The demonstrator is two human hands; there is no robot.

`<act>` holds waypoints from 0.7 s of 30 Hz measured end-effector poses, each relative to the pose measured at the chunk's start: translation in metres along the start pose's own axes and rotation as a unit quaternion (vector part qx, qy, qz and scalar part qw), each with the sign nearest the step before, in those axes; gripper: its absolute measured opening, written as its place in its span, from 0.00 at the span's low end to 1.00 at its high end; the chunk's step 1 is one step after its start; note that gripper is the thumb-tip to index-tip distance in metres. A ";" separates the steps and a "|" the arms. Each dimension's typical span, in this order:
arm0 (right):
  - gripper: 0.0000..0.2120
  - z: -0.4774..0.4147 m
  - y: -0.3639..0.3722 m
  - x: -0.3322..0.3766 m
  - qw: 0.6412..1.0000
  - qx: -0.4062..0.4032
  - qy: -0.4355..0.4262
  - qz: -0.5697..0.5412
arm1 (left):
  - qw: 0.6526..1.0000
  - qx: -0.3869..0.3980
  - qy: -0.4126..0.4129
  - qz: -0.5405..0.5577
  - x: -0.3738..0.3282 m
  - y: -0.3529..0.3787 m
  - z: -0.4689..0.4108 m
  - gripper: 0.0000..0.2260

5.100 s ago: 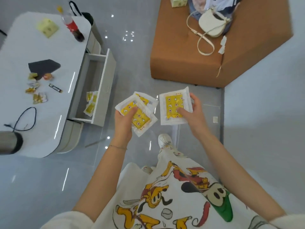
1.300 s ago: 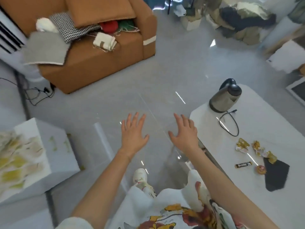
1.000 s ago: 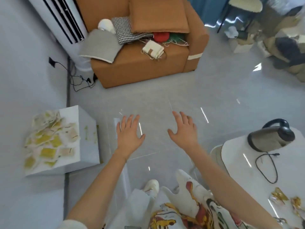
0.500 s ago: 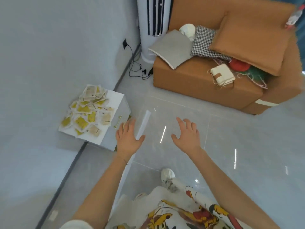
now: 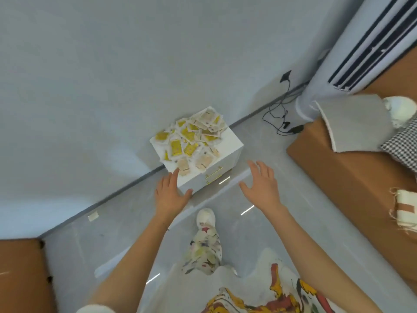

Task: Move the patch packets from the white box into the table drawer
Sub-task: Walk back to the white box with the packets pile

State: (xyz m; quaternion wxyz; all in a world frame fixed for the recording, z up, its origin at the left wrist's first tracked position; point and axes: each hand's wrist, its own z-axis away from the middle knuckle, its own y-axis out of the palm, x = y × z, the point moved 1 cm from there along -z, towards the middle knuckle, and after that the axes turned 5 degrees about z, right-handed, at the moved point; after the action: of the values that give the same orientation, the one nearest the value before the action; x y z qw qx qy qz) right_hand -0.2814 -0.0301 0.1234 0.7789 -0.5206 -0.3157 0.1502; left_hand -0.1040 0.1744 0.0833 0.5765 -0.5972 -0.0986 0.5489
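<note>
The patch packets (image 5: 190, 141), yellow and beige, lie in a loose heap on top of the white box (image 5: 230, 142), which stands on the floor against the wall at the centre of the frame. Their print is too blurred to read. Both hands are empty. The left hand (image 5: 170, 195) has straight, slightly spread fingers that reach the box's near corner, though I cannot tell whether they touch it. The right hand (image 5: 262, 188) is splayed over the floor just right of the box. Half a second ago the box sat at the left of the frame, apart from the hands. Five seconds ago both hands held packets beside the open drawer. The brown sofa (image 5: 349, 177) fills the right edge.
</note>
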 end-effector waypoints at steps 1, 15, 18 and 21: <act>0.33 -0.015 0.002 0.007 1.000 0.004 -0.009 0.003 | 1.000 -0.003 -0.016 0.005 0.009 -0.002 -0.011 0.36; 0.34 -0.191 0.008 0.043 0.997 0.069 -0.018 -0.033 | 0.982 0.021 -0.181 0.046 0.036 0.002 -0.145 0.35; 0.33 -0.228 0.019 0.044 0.994 0.100 -0.014 -0.028 | 0.975 0.013 -0.203 0.088 0.037 0.011 -0.167 0.35; 0.33 -0.264 0.037 0.046 0.988 0.146 -0.013 -0.037 | 0.963 0.028 -0.244 0.108 0.044 0.024 -0.180 0.35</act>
State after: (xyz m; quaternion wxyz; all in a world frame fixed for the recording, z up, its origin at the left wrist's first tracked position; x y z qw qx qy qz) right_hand -0.0717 -0.1784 0.0371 0.8476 -0.3870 -0.3195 0.1725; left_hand 0.0389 0.0950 -0.0074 0.4881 -0.4360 -0.1560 0.7398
